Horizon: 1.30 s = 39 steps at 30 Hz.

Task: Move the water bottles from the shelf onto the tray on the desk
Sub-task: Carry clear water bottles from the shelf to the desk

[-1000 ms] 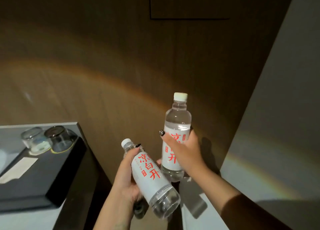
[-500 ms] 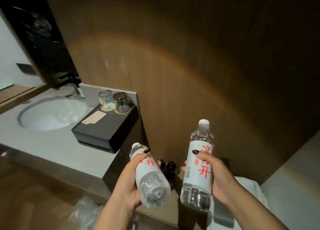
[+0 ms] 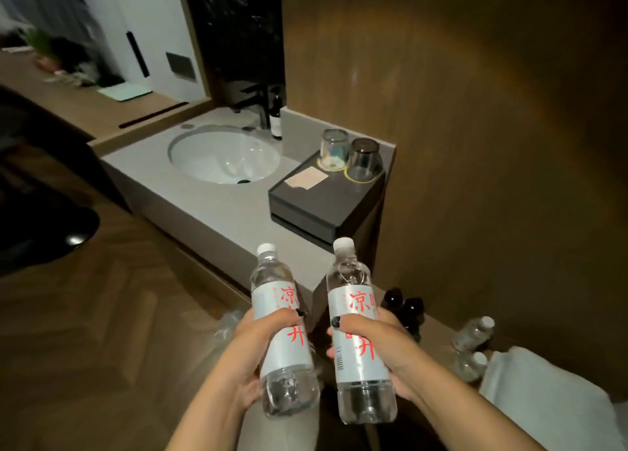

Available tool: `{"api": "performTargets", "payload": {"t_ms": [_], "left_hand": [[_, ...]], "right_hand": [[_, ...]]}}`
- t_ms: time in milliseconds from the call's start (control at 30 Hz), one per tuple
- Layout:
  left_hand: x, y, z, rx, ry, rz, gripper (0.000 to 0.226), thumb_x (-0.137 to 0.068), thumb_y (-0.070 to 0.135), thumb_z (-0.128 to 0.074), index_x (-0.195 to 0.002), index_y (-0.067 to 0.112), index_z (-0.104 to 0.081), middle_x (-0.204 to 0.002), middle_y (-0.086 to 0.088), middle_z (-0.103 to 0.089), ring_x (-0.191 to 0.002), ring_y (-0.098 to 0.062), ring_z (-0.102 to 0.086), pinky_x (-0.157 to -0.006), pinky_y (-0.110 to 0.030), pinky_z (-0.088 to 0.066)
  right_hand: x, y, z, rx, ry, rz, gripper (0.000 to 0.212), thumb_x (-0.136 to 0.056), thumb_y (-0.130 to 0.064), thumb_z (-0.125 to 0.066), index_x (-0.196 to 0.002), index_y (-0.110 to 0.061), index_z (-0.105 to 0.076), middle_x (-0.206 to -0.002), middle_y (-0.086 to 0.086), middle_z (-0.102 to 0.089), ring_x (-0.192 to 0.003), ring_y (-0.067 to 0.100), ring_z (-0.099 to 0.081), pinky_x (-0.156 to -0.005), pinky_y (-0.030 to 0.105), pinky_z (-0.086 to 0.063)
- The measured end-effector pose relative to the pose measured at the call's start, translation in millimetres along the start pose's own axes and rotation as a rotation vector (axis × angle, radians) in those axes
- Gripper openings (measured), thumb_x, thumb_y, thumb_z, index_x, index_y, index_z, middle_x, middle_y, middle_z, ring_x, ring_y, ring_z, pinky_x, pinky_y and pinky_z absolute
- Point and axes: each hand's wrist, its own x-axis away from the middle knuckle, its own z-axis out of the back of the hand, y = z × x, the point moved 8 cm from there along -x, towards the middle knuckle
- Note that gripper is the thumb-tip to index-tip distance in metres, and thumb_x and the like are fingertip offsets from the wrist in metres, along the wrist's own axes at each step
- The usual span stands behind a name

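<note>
One grey stone counter point(image 3: 217, 212) holds one round white sink point(image 3: 222, 156). One flat black tray point(image 3: 323, 202) sits on the counter's right end, with two upside-down drinking glasses point(image 3: 350, 158) on it. Two clear plastic water bottles with white labels and red writing are up in the air, near the tray. The left hand point(image 3: 258, 352) is wrapped tight around one bottle point(image 3: 283, 331). The right hand point(image 3: 380, 345) is wrapped tight around the other bottle point(image 3: 362, 335). Low on the right, maybe two more small bottles point(image 3: 472, 342) stand in the dark.

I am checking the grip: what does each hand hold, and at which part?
Left hand holds one water bottle around its labelled middle; right hand holds the other water bottle likewise.
</note>
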Motion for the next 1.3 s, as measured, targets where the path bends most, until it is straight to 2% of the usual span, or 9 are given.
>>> {"api": "performTargets", "payload": {"t_ms": [133,367,567,667,800,900,1033,1167,1300], "left_hand": [[3.2,31.1,73.1,-0.064,0.053,-0.076,0.070,-0.051,0.007,-0.076,-0.116,0.010,-0.052,-0.089,-0.027,-0.063,-0.075,-0.040,-0.063,-0.071,-0.054,-0.055],[7.4,84.1,191.9,-0.141,0.120,-0.132,0.057,-0.057,0.007,-0.075,-0.110,0.015,-0.057,-0.098,-0.023,-0.067,-0.080,-0.035,-0.067,-0.065,-0.042,-0.056],[14.3,111.8,279.5,-0.103,0.193,-0.111,0.045,-0.065,0.003,-0.073,-0.106,0.013,-0.059,-0.090,-0.020,-0.071,-0.069,-0.030,-0.069,-0.064,-0.039,-0.056],[15.1,119.5,317.9,-0.034,0.244,-0.090,0.046,-0.067,0.001,-0.073,-0.109,0.012,-0.057,-0.097,-0.022,-0.070,-0.077,-0.034,-0.069,-0.068,-0.043,-0.057],[9.1,133.1,364.9,0.020,0.357,-0.092,0.043,-0.072,-0.001,-0.072,-0.113,0.005,-0.058,-0.093,-0.024,-0.070,-0.074,-0.034,-0.069,-0.060,-0.036,-0.055],[3.4,149.4,387.2,0.067,0.369,-0.111,0.048,-0.066,-0.001,-0.075,-0.112,-0.004,-0.060,-0.081,-0.019,-0.069,-0.068,-0.029,-0.068,-0.056,-0.033,-0.054],[-12.6,173.1,418.3,0.098,0.429,-0.125,0.074,-0.050,0.014,-0.078,-0.119,-0.001,-0.054,-0.105,-0.029,-0.065,-0.091,-0.040,-0.067,-0.071,-0.043,-0.055],[-44.1,208.8,443.3,0.065,0.427,-0.120,0.053,-0.070,0.012,-0.076,-0.118,0.008,-0.053,-0.101,-0.025,-0.068,-0.082,-0.033,-0.069,-0.063,-0.037,-0.054],[-77.5,252.7,466.5,0.032,0.459,-0.115,0.051,-0.073,0.010,-0.074,-0.117,0.018,-0.049,-0.102,-0.022,-0.066,-0.083,-0.033,-0.068,-0.058,-0.034,-0.055]], "right_hand": [[-18.3,6.8,-68.7,0.170,-0.002,0.001,0.028,-0.076,-0.006,-0.068,-0.102,-0.013,-0.058,-0.090,0.019,-0.070,-0.078,0.032,-0.070,-0.069,0.040,-0.059],[-62.7,27.7,-191.6,0.242,-0.012,-0.029,0.032,-0.069,-0.014,-0.072,-0.098,-0.013,-0.058,-0.090,0.021,-0.069,-0.080,0.034,-0.070,-0.075,0.046,-0.059],[-97.7,35.9,-284.3,0.274,-0.090,-0.076,0.066,-0.039,-0.033,-0.074,-0.100,-0.014,-0.058,-0.091,0.021,-0.068,-0.084,0.037,-0.069,-0.081,0.055,-0.056],[-113.6,33.1,-320.4,0.290,-0.139,-0.086,0.058,-0.049,-0.028,-0.075,-0.102,-0.013,-0.057,-0.089,0.019,-0.068,-0.081,0.035,-0.069,-0.078,0.048,-0.057],[-138.5,31.8,-362.4,0.243,-0.218,-0.134,0.027,-0.077,-0.008,-0.065,-0.102,-0.008,-0.055,-0.077,0.016,-0.066,-0.068,0.030,-0.066,-0.068,0.040,-0.056],[-158.2,29.1,-390.6,0.204,-0.248,-0.177,0.024,-0.076,-0.005,-0.063,-0.098,-0.007,-0.055,-0.077,0.019,-0.065,-0.068,0.033,-0.064,-0.072,0.045,-0.054],[-190.3,18.6,-429.3,0.245,-0.302,-0.190,0.023,-0.077,-0.007,-0.063,-0.098,-0.009,-0.054,-0.078,0.019,-0.065,-0.067,0.032,-0.066,-0.071,0.044,-0.056],[-234.2,1.8,-463.4,0.266,-0.301,-0.193,0.017,-0.080,-0.009,-0.063,-0.095,-0.010,-0.056,-0.072,0.015,-0.066,-0.060,0.026,-0.065,-0.061,0.034,-0.056],[-280.9,-23.9,-499.4,0.336,-0.305,-0.120,0.012,-0.080,-0.010,-0.064,-0.090,-0.008,-0.057,-0.071,0.013,-0.066,-0.053,0.018,-0.065,-0.052,0.027,-0.055]]}}
